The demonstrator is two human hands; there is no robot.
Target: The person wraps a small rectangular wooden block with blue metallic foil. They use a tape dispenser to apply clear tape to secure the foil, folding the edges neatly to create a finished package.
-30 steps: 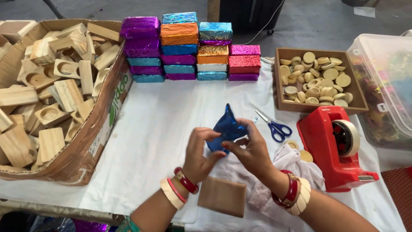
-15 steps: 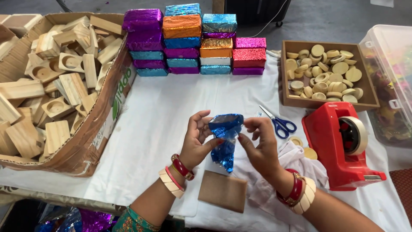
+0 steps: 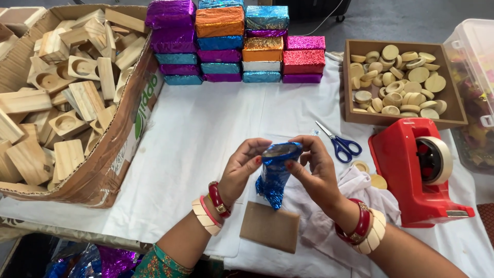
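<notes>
Both my hands hold a piece of shiny blue foil [image 3: 275,172] above the white-covered table [image 3: 206,128]. My left hand [image 3: 242,167] pinches its left edge and my right hand [image 3: 314,172] pinches its right edge. The foil wraps a small round object at the top and hangs crumpled below. A brown cardboard square [image 3: 270,226] lies flat on the table just under my hands. A white cloth [image 3: 355,198] lies crumpled beneath my right wrist.
Stacked foil-wrapped blocks [image 3: 236,44] in purple, orange, blue and pink stand at the back. A cardboard box of wooden blocks [image 3: 67,87] fills the left. Blue scissors [image 3: 339,144], a red tape dispenser [image 3: 419,170], a tray of wooden discs [image 3: 399,80] and a clear bin [image 3: 476,87] sit right.
The foil has gone from a spread, peaked shape to gathered around a small round object at the top, and my hands have drawn closer together around it.
</notes>
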